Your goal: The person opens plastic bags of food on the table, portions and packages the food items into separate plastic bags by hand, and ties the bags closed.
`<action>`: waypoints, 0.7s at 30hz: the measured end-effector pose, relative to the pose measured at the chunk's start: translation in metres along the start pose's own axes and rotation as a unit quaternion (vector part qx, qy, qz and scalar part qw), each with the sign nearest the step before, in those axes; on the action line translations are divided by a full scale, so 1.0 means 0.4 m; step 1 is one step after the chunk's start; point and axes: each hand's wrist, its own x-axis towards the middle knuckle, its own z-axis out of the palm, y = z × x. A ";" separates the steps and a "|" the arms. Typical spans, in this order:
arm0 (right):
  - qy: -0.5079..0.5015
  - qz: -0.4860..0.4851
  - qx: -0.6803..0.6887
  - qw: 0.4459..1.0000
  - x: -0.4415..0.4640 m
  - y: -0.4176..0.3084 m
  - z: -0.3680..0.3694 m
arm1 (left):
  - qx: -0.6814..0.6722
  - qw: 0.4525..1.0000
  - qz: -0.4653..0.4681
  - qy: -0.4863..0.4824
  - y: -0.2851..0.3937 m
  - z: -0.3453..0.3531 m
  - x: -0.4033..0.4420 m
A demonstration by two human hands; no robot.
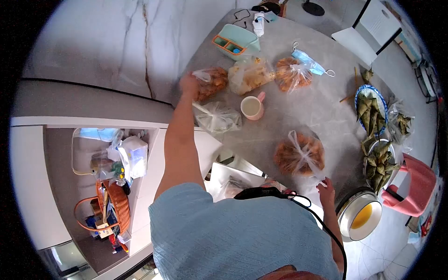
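At the table's left edge, my left hand [188, 86] is closed against the side of a plastic bag of orange-brown food [212, 83]; its fingertips are partly hidden. My right hand [325, 190] pinches the loose end of another knotted plastic bag [301, 154], also full of orange-brown pieces, near the front of the table. Close to my left forearm lies a whitish clear plastic bag [217, 117]. A bag of yellowish food [251, 75] and a third orange-brown bag [294, 74] sit farther back. Between the bags stands a pink-handled mug [252, 108].
A blue mask [309, 63] and a mint-green organizer box [238, 39] lie toward the back. Leaf-wrapped bundles fill a blue-rimmed basket [357, 105] and a bowl at right. A pot with yellow liquid [363, 216] and pink chair [417, 184] are nearby. Shelves hold a wicker basket [122, 205].
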 end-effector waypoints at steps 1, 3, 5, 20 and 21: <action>0.000 -0.004 0.023 1.000 -0.002 -0.012 0.004 | -0.123 0.991 0.015 0.049 0.010 -0.073 -0.019; -0.008 -0.009 0.006 1.000 0.005 -0.007 0.006 | -0.196 0.978 0.027 0.064 0.073 -0.175 -0.074; -0.013 -0.013 -0.012 1.000 0.011 -0.003 0.007 | -0.269 0.959 0.041 0.077 0.126 -0.261 -0.093; 0.026 -0.147 0.072 0.986 -0.028 -0.038 -0.049 | -0.499 0.783 0.264 -0.262 0.781 -0.580 -0.475; 0.038 -0.142 0.077 0.986 -0.037 -0.038 -0.056 | -0.462 0.785 0.308 -0.273 0.835 -0.527 -0.490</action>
